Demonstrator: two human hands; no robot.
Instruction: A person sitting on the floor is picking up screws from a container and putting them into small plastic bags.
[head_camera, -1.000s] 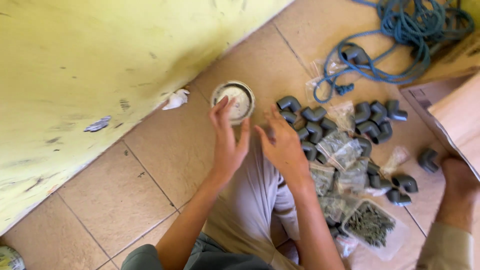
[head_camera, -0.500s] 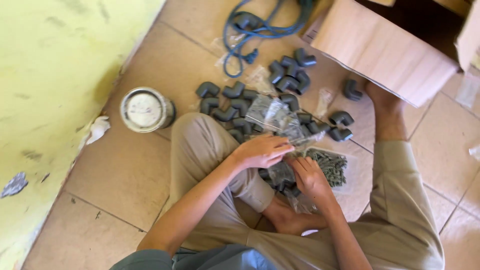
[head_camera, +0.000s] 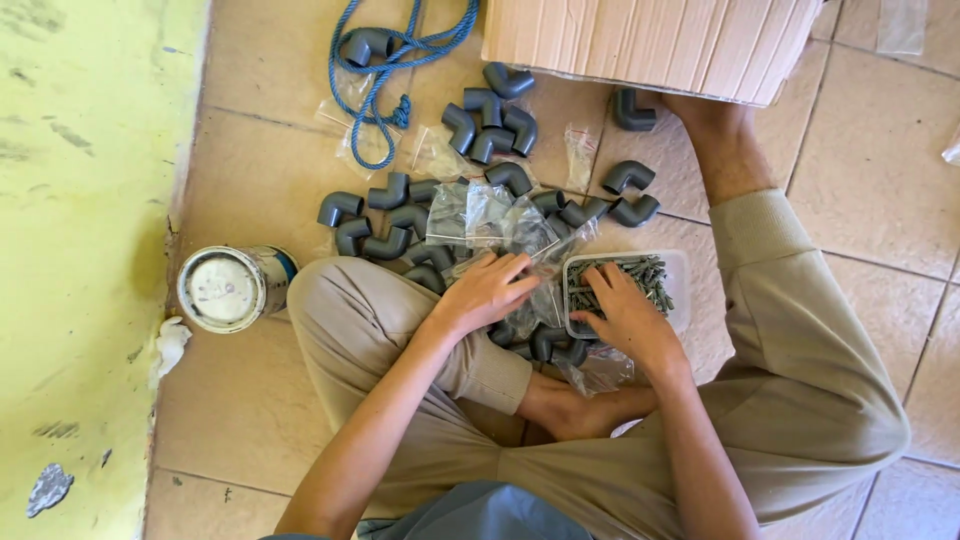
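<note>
The person sits cross-legged on the tan floor tiles (head_camera: 250, 400), the left hand (head_camera: 487, 292) lying loosely open, fingers spread flat on crumpled clear plastic bags (head_camera: 490, 215). Just right of it, the right hand (head_camera: 625, 315) rests half-curled in a clear plastic tray of grey wall plugs (head_camera: 650, 275); whether it pinches any, I cannot tell. Farther out lie grey plastic pipe elbows (head_camera: 385, 190), a round tin (head_camera: 230, 288) at left, blue rope (head_camera: 385, 60) and a cardboard box (head_camera: 650, 40).
</note>
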